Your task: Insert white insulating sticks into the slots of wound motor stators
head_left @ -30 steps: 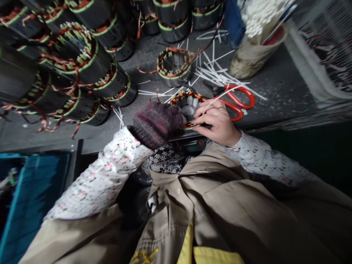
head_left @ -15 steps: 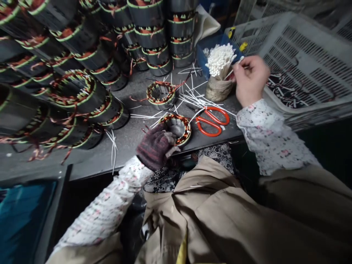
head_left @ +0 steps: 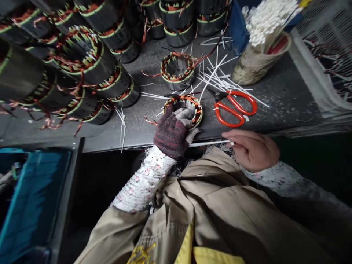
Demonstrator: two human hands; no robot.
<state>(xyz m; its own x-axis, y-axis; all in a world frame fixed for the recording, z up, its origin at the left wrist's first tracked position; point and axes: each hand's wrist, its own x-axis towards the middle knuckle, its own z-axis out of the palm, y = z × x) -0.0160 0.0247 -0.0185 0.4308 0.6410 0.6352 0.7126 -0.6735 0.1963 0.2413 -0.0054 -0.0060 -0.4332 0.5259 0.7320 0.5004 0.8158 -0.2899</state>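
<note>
My left hand (head_left: 172, 132), in a dark knitted glove, grips the near side of a wound motor stator (head_left: 199, 116) at the bench edge, its fingers reaching into the bore. A white cable tie stands up from the stator's right rim. My bare right hand (head_left: 254, 149) pinches a white cable tie (head_left: 210, 143) by its head end, in front of the bench edge; the tie's far end passes close to my left wrist. Red-handled scissors (head_left: 233, 110) lie to the right of the stator. Behind it sits another stator (head_left: 177, 69) with copper leads.
Stacked stators (head_left: 110, 79) crowd the left and back of the bench. Loose cable ties (head_left: 217, 77) lie scattered mid-bench. A stained cup (head_left: 254, 64) holds many cable ties at back right, beside a white slotted crate (head_left: 310, 69). A teal bin (head_left: 35, 198) is at lower left.
My right hand has come away from the cup of cable ties, down to the bench edge, with a tie in it. The left hand stays on the stator, and the view has shifted.
</note>
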